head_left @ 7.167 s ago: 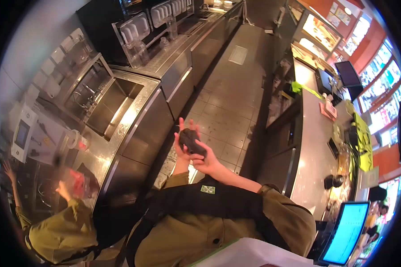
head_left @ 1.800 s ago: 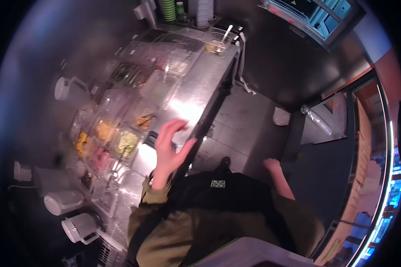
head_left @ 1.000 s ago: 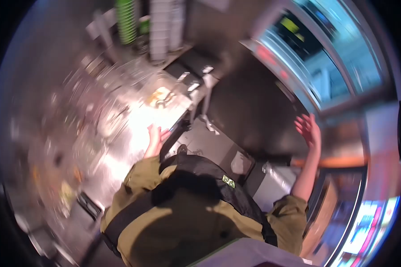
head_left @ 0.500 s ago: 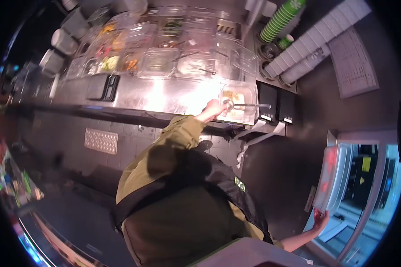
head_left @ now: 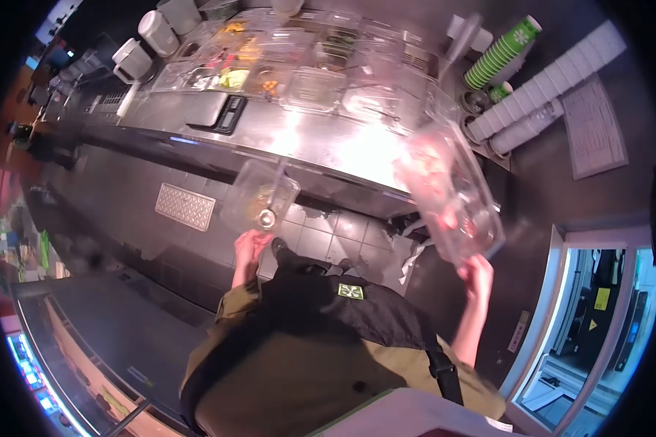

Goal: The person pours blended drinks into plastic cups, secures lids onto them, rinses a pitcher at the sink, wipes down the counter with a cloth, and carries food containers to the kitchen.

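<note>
My left hand [head_left: 251,250] is closed on the near edge of a clear plastic food container [head_left: 233,204], held out over the floor in front of the counter. Inside it lies a metal utensil with a rounded end [head_left: 267,218], along with a little yellowish food. A longer clear container [head_left: 494,231] with red pieces in it is gripped at its near end by my right hand [head_left: 477,277]. That container is tilted, and its far end is over the right end of the counter. Motion blurs its contents.
The steel counter [head_left: 306,142] carries rows of clear food containers [head_left: 313,89] and a black-and-silver kitchen scale [head_left: 229,114]. Stacks of green cups [head_left: 503,54] and white cups [head_left: 550,80] lean at the back right. An opening with a pale frame [head_left: 554,291] is at the right.
The container with the utensil has come off the counter's right end and moved left in my left hand. My right hand has brought the red-filled container from the opening to the counter.
</note>
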The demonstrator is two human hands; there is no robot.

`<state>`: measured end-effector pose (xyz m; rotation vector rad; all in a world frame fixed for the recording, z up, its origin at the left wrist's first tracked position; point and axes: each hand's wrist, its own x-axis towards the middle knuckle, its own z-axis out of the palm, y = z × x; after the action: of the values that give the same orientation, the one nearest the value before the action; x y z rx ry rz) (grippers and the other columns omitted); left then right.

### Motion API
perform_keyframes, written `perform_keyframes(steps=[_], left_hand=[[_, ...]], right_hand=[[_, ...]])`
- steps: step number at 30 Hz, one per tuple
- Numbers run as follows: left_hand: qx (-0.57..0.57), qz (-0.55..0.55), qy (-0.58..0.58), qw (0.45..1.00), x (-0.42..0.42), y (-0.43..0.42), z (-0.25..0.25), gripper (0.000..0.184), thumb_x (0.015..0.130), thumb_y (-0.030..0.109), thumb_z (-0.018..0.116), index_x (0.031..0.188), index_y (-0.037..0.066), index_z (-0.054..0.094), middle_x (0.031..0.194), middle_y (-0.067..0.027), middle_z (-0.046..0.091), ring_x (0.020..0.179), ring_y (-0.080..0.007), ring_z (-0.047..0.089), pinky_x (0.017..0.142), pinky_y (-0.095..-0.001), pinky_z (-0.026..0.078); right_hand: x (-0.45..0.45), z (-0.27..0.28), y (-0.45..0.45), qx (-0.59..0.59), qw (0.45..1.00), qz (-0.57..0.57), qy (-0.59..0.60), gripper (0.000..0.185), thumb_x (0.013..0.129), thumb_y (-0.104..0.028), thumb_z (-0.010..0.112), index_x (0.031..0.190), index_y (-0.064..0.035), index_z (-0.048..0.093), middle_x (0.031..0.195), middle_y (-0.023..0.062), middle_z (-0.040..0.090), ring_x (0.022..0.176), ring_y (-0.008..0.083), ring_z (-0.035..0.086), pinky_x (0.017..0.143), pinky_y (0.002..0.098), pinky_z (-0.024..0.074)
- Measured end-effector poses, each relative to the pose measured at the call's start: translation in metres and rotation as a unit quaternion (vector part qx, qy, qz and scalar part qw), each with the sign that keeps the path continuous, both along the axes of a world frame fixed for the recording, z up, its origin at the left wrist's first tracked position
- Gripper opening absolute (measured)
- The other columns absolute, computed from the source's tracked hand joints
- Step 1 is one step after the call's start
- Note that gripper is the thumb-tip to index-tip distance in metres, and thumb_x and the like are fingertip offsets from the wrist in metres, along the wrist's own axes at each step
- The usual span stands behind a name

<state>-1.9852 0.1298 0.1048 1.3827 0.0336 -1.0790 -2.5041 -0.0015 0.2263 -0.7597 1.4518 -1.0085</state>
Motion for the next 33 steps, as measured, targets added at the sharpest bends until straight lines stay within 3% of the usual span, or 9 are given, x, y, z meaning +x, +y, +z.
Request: perform_keyframes(steps=[2,6,9,16,21,24,28,32,33], left_hand=[[-0.054,0.084,-0.033,0.994,0.030,0.036,0.005,0.007,0.079,0.001,0.057,0.073,-0.001,0.054,0.067,-0.0054,0.052,0.067,-0.0176,0.062,0.069,-0.0303,0.057],[-0.114,0.229,-0.030,0.966,0.110,0.119,0.013,0.010,0.082,0.004,0.056,0.073,0.000,0.055,0.066,-0.0031,0.051,0.059,-0.0153,0.054,0.073,-0.0311,0.056],[0.009,0.319,-0.054,0.946,0.177,0.202,0.017,0.007,0.078,0.002,0.060,0.073,0.001,0.055,0.065,-0.0031,0.053,0.059,-0.0146,0.057,0.055,-0.0246,0.050],[0.136,0.447,-0.148,0.871,0.266,0.355,0.054,0.010,0.079,0.005,0.056,0.070,0.002,0.055,0.061,-0.0020,0.048,0.054,-0.0145,0.050,0.053,-0.0234,0.046],[0.145,0.473,-0.098,0.864,0.349,0.382,0.071,0.012,0.081,0.004,0.055,0.082,-0.008,0.059,0.069,-0.0076,0.056,0.071,-0.0257,0.064,0.071,-0.0312,0.055],[0.095,0.468,-0.102,0.873,0.418,0.376,0.071,0.015,0.086,0.007,0.055,0.077,-0.005,0.058,0.072,-0.0115,0.061,0.081,-0.0284,0.067,0.060,-0.0240,0.053],[-0.100,0.439,-0.030,0.892,0.531,0.379,0.059,0.023,0.086,0.006,0.055,0.064,0.000,0.051,0.077,-0.0192,0.062,0.092,-0.0403,0.063,0.083,-0.0297,0.052],[-0.104,0.463,-0.014,0.880,0.640,0.364,0.088,0.025,0.087,0.009,0.054,0.064,0.000,0.050,0.075,-0.0183,0.062,0.092,-0.0387,0.064,0.082,-0.0300,0.053],[-0.061,0.482,-0.025,0.874,0.666,0.372,0.085,0.024,0.087,0.009,0.055,0.065,0.000,0.051,0.069,-0.0118,0.059,0.087,-0.0333,0.066,0.071,-0.0270,0.054]], right_hand=[[0.092,-0.017,-0.017,0.055,0.995,0.061,0.058,0.004,0.078,-0.001,0.054,0.074,-0.0001,0.053,0.065,0.0119,0.061,0.048,0.0162,0.059,0.043,0.0262,0.0481],[0.255,-0.090,-0.012,0.115,0.979,0.167,0.030,0.002,0.074,0.000,0.057,0.073,-0.0004,0.055,0.062,0.0090,0.059,0.047,0.0166,0.057,0.044,0.0265,0.0481],[0.397,-0.083,0.024,0.183,0.964,0.191,-0.009,0.003,0.073,-0.003,0.059,0.074,-0.0030,0.056,0.063,0.0057,0.058,0.047,0.0149,0.059,0.041,0.0249,0.0463],[0.644,-0.125,0.088,0.249,0.921,0.296,-0.048,0.013,0.074,0.000,0.061,0.083,-0.0007,0.052,0.066,0.0074,0.059,0.053,0.0215,0.064,0.040,0.0256,0.0461],[0.752,-0.128,0.107,0.178,0.925,0.334,-0.016,0.011,0.071,0.000,0.061,0.079,0.0053,0.057,0.065,0.0136,0.061,0.049,0.0214,0.063,0.036,0.0288,0.0437],[0.814,-0.118,0.104,0.108,0.924,0.363,0.055,0.006,0.068,0.001,0.062,0.072,0.0030,0.058,0.061,0.0106,0.060,0.049,0.0196,0.063,0.038,0.0289,0.0456],[0.931,-0.127,0.095,0.007,0.906,0.398,0.146,0.007,0.066,0.002,0.060,0.073,0.0052,0.061,0.062,0.0113,0.062,0.045,0.0184,0.061,0.041,0.0312,0.0478],[1.089,-0.129,0.097,-0.059,0.863,0.465,0.186,0.009,0.069,-0.001,0.060,0.076,0.0048,0.061,0.060,0.0118,0.062,0.044,0.0192,0.061,0.043,0.0331,0.0487],[1.131,-0.128,0.103,-0.066,0.847,0.495,0.182,0.009,0.069,-0.002,0.059,0.075,0.0040,0.062,0.060,0.0127,0.063,0.046,0.0202,0.063,0.048,0.0329,0.0499]])
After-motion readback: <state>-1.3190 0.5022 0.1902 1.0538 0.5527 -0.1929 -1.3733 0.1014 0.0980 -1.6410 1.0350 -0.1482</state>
